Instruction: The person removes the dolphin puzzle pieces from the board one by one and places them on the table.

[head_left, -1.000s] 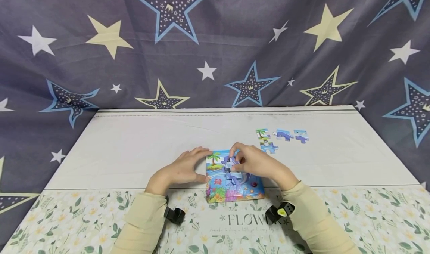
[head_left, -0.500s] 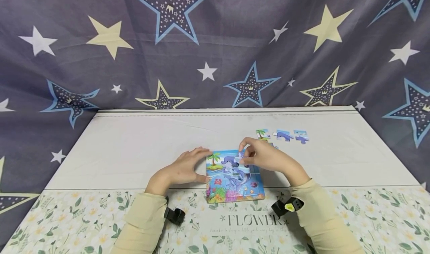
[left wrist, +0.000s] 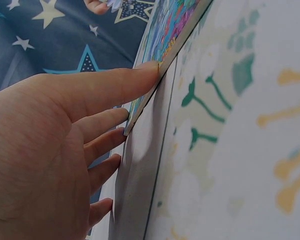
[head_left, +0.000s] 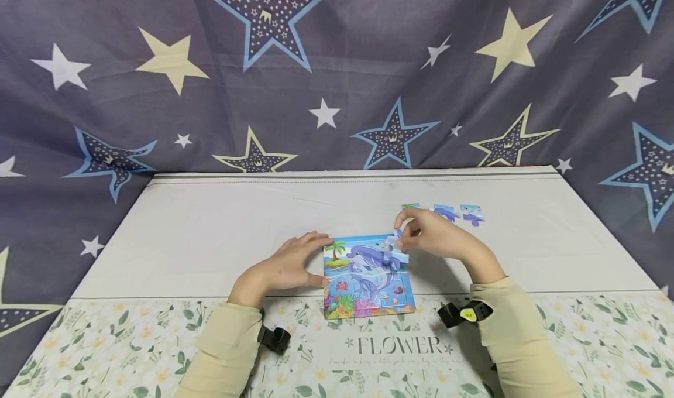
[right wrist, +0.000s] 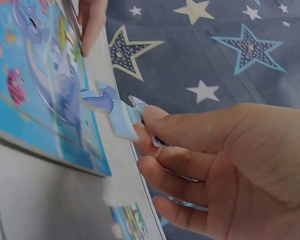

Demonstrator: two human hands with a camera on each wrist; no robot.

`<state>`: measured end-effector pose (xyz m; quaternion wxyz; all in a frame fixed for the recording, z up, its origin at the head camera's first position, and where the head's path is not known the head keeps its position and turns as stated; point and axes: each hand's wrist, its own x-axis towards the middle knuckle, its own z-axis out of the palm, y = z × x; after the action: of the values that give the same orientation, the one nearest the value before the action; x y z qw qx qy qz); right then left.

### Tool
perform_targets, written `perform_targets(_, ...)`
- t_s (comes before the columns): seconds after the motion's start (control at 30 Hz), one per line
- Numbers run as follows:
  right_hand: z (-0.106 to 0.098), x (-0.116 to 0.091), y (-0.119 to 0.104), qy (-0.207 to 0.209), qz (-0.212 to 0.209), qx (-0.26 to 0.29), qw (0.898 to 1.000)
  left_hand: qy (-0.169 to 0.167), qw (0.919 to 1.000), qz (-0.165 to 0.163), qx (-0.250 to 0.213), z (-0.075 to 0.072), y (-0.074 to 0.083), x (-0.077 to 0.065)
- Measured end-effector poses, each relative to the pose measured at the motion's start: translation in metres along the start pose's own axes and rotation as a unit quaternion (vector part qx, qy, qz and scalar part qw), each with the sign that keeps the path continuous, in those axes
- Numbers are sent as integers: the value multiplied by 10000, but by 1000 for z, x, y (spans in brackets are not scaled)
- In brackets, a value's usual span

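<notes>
A dolphin puzzle board [head_left: 363, 304] lies on the table between both hands. My left hand [head_left: 286, 266] rests at its left edge, fingers loosely extended; in the left wrist view the thumb [left wrist: 115, 85] touches the board's edge. Over the board's upper right corner, my right hand [head_left: 442, 237] pinches a blue and purple puzzle piece [right wrist: 112, 110] between thumb and fingertips. The right wrist view shows this piece raised and tilted above the surface. Part of it is hidden behind the fingers.
Behind the right hand lie a loose dolphin piece [head_left: 446, 212], another blue piece [head_left: 472, 213] and a partly covered palm tree piece [head_left: 410, 205]. A floral cloth printed with FLOWER [head_left: 400, 345] covers the table's front. A star-patterned curtain [head_left: 337, 64] hangs at the back.
My right hand has moved from the board's middle to its upper right with the pinched piece, uncovering the dolphin picture and covering some loose pieces. The left hand has stayed in place.
</notes>
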<state>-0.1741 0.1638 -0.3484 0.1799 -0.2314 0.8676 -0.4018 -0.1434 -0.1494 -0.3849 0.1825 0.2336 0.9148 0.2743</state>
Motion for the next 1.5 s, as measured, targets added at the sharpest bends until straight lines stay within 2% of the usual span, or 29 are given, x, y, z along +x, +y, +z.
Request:
perform_targets(0.13,-8,-3,5,134,18,98,9999,3,10000,-7,-8,0,0,0)
perform_targets(0.37,-20,-8,15,472,-102,-166,9987,16,10000,12,4,0,1,-1)
perform_targets(0.5,-26,-12,18,632,-106,-128,9979,16,10000,29,3,0,1,-1)
perform_targets(0.83,-36,-16,32,1044,-63,-129,9944,30,10000,75,16,0,1,-1)
perform_targets(1.23,-44,-22,47,1377,171,-424,9894,48,10000,33,-13,1,1,-1)
perform_targets(1.5,-46,-23,51,1756,436,-640,9814,46,10000,40,-49,1,1,-1)
